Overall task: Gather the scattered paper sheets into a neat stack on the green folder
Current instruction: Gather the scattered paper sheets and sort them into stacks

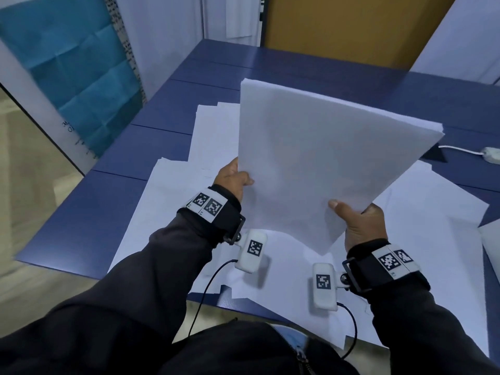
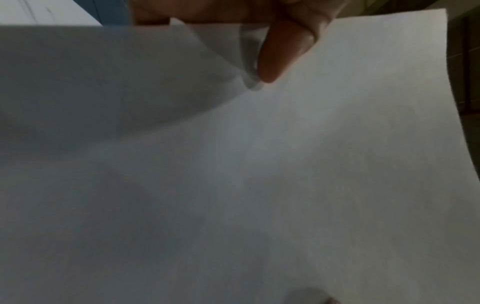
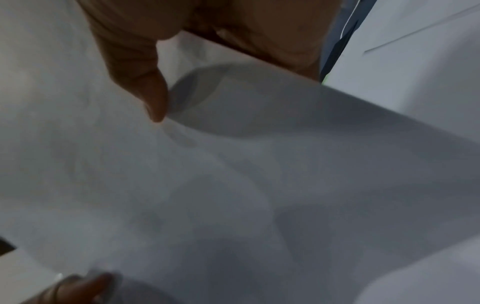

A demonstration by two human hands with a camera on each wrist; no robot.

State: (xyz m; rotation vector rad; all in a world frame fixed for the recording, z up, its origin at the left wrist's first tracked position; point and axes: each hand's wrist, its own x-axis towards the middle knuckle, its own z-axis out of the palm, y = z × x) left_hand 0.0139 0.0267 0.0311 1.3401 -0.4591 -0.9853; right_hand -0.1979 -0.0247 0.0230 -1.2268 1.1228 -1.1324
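Observation:
I hold a bundle of white paper sheets (image 1: 319, 158) tilted up above the blue table (image 1: 108, 212). My left hand (image 1: 232, 180) grips the bundle's left edge, thumb on top. My right hand (image 1: 359, 220) grips its lower right edge, thumb pressed on the top sheet. In the left wrist view a thumb (image 2: 280, 51) presses on the paper (image 2: 285, 164). In the right wrist view a thumb (image 3: 145, 82) lies on the sheets (image 3: 233, 185), and a thin green sliver (image 3: 324, 81) shows beside the hand. More loose white sheets (image 1: 173, 201) lie spread on the table beneath. The green folder is hidden in the head view.
A white cable with a small white box (image 1: 489, 154) lies at the table's right edge. A teal cloth (image 1: 67, 63) hangs on the left partition, and a brown board (image 1: 351, 28) stands behind the table. Loose sheets overhang the table's near edge (image 1: 270, 309).

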